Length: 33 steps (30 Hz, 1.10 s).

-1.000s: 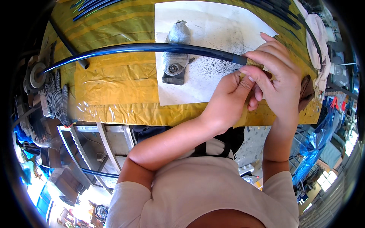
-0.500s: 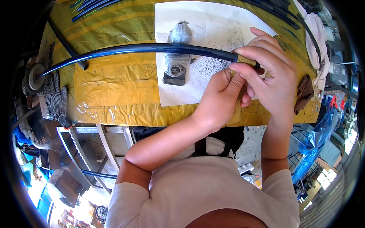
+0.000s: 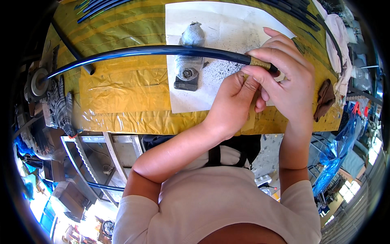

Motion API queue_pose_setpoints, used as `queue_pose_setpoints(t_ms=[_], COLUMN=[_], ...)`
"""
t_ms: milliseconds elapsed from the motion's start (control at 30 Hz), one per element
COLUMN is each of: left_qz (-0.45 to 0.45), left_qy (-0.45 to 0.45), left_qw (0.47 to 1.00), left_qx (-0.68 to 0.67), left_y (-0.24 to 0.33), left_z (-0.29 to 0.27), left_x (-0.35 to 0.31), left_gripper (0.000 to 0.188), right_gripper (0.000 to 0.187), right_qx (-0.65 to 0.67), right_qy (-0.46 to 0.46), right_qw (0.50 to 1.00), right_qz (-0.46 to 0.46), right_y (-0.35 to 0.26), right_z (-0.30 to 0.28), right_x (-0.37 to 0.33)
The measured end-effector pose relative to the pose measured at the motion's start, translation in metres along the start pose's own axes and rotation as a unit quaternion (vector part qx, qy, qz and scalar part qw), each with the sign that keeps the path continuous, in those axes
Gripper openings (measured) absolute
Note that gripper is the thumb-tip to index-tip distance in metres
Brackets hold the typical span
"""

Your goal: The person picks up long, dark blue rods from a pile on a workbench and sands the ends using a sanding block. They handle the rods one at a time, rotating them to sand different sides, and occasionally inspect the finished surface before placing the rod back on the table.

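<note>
A long dark rod [image 3: 154,52] lies across the table [image 3: 122,93], which is covered in yellow plastic. The rod bends down and ends near the table's left edge. Its other end has a tan tape wrap [image 3: 260,63], and both hands meet there, near the table's front edge on the right.

The right hand [image 3: 290,81] is curled over the taped end, fingers closed around it from above. The left hand [image 3: 233,103] comes up from below, and its thumb and fingers pinch the tape just beside the right hand. The two hands touch.

Under the rod is a white paper sheet [image 3: 227,28] with black specks on it. A gray lumpy metal part [image 3: 189,57] sits on the sheet, right below the middle of the rod, close to the hands' left side. There is bare yellow table left of the sheet.

More thin dark rods [image 3: 97,5] lie along the table's far edge. A brown cloth [image 3: 325,97] sits past the hands on the right. Striped gloves [image 3: 57,103] hang off the table's left edge.
</note>
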<state>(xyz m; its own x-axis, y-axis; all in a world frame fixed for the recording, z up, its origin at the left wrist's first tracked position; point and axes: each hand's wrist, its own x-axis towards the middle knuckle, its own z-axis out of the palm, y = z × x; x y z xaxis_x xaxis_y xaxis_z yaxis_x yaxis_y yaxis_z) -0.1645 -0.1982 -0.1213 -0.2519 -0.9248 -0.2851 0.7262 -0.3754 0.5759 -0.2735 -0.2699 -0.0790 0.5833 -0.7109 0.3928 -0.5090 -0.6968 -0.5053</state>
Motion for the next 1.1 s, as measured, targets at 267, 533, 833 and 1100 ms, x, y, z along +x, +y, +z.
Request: queue_pose_setpoints(t_ms=[267,533,833,1100], left_qz=[-0.007,-0.004,-0.018,-0.051], left_qy=[0.002,-0.001,0.006,-0.037], left_qw=[1.000,1.000,1.000,0.995], left_qx=[-0.017,-0.003,-0.016,-0.081], left_y=[0.000,-0.001,0.001,0.002], left_z=[0.000,-0.001,0.000,0.021], left_x=[-0.002,0.000,-0.002,0.001], left_gripper=[0.025,0.027,0.025,0.027], right_gripper=[0.022,0.022,0.023,0.035], right_qx=[0.005,0.006,0.014,-0.007], right_qy=[0.002,0.001,-0.005,0.051], right_qw=[1.000,1.000,1.000,0.999], right_qz=[-0.005,-0.010,0.005,-0.013], right_y=[0.001,0.001,0.003,0.010], right_z=[0.001,0.001,0.000,-0.033], right_x=[0.000,0.001,-0.001,-0.005])
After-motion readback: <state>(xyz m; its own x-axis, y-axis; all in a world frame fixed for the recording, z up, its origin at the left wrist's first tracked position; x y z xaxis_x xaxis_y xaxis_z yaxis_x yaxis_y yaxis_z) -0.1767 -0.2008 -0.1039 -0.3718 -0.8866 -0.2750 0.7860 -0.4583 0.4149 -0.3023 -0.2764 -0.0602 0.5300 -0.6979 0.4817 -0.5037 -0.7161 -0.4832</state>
